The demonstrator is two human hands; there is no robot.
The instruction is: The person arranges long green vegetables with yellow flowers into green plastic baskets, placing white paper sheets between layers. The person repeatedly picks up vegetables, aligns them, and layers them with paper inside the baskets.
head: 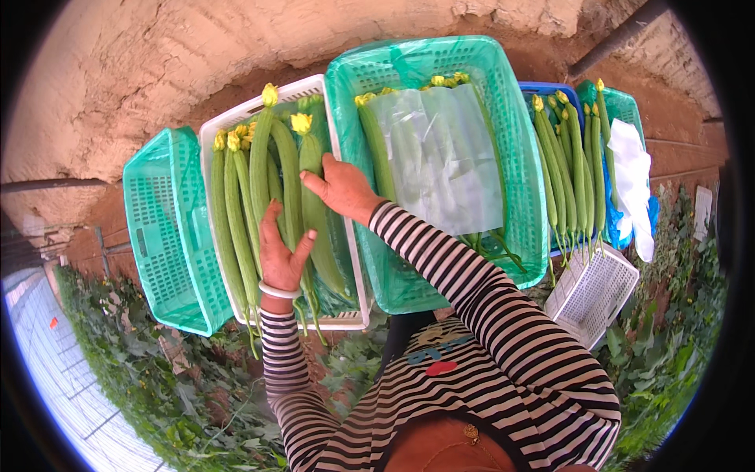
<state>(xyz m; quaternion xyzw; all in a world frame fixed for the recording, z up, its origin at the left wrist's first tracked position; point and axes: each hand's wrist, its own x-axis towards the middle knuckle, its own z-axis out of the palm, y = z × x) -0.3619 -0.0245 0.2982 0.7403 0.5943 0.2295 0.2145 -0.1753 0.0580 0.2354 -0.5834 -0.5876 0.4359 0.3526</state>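
Note:
Several long green gourds with yellow blossoms lie lengthwise in a white plastic crate. My right hand rests on the upper part of a thick gourd at that crate's right side, thumb and fingers against it; whether it grips the gourd is hard to see. My left hand, fingers apart, is over the gourds left of it and touches or nearly touches them. To the right, a green plastic crate lined with thin film holds more gourds, mostly covered by a translucent plastic sheet.
At the far left stands a tilted green crate. Further right, more gourds lie across a blue crate, beside white plastic on another green crate. A small white crate sits lower right. Leafy plants and an earthen wall surround the crates.

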